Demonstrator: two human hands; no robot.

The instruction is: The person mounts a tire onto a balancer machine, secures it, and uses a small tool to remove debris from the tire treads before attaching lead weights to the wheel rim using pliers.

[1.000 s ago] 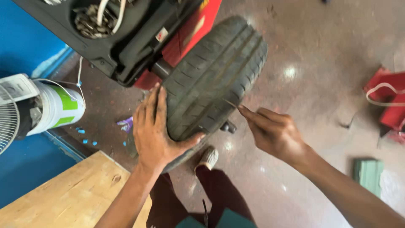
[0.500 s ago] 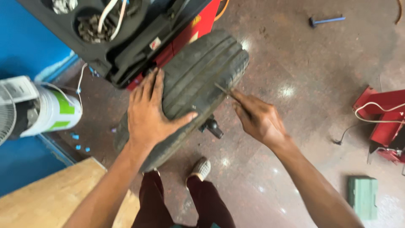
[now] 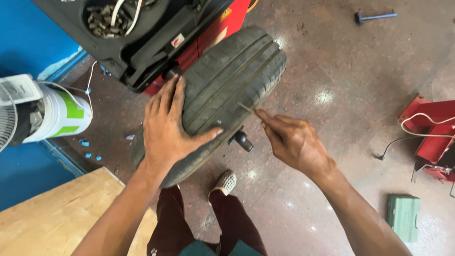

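A black tyre point(image 3: 232, 80) stands on its tread, mounted against a red and black wheel machine point(image 3: 156, 33). My left hand point(image 3: 168, 128) lies flat on the tread, fingers spread, thumb pointing right. My right hand point(image 3: 294, 140) pinches a thin pale stick point(image 3: 246, 108) whose tip touches a groove of the tread. A black knob point(image 3: 242, 140) sticks out below the tyre, between both hands.
A white and green bucket point(image 3: 61, 116) and a fan point(image 3: 9, 114) stand at the left beside a blue wall. A wooden board point(image 3: 52, 218) lies at lower left. At the right are a red tool stand point(image 3: 433, 132), a green case point(image 3: 403, 217) and a hammer point(image 3: 374, 17) on the floor.
The view has shifted, so the tyre and both hands sit lower and more central. My right hand keeps the stick at the tread groove; my left hand stays flat on the tyre.
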